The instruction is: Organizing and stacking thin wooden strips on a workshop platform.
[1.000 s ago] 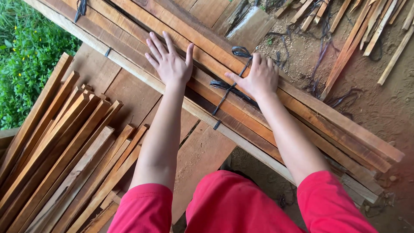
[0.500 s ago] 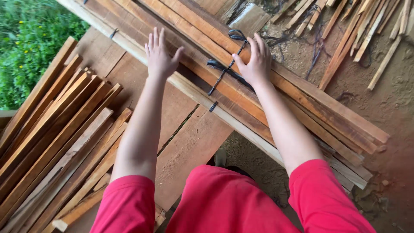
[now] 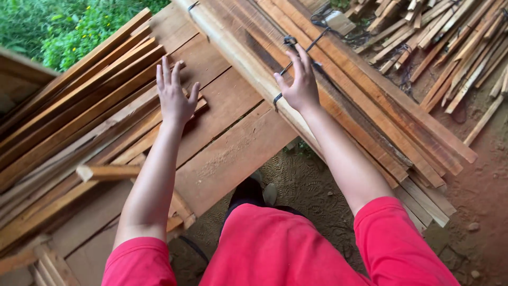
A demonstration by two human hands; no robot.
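Observation:
My right hand point(image 3: 299, 82) rests palm down, fingers spread, on a tied bundle of long wooden slats point(image 3: 365, 98), right beside the black strap point(image 3: 296, 53) that binds it. My left hand point(image 3: 174, 98) hovers with its fingers apart over the ends of a loose pile of thinner slats point(image 3: 74, 122) on the left, and holds nothing. Between the two hands lie wide flat boards point(image 3: 222, 132). My red sleeves and red clothing fill the bottom of the view.
More loose slats point(image 3: 450, 47) are scattered on the dirt ground point(image 3: 476, 185) at the upper right. Green plants point(image 3: 63, 26) grow at the upper left. A short stick point(image 3: 106, 172) juts out of the left pile. A dark shoe point(image 3: 248, 190) shows below the boards.
My left hand has left the tied bundle and moved left over the loose slat pile. My right hand stays on the bundle by the strap. The view has shifted.

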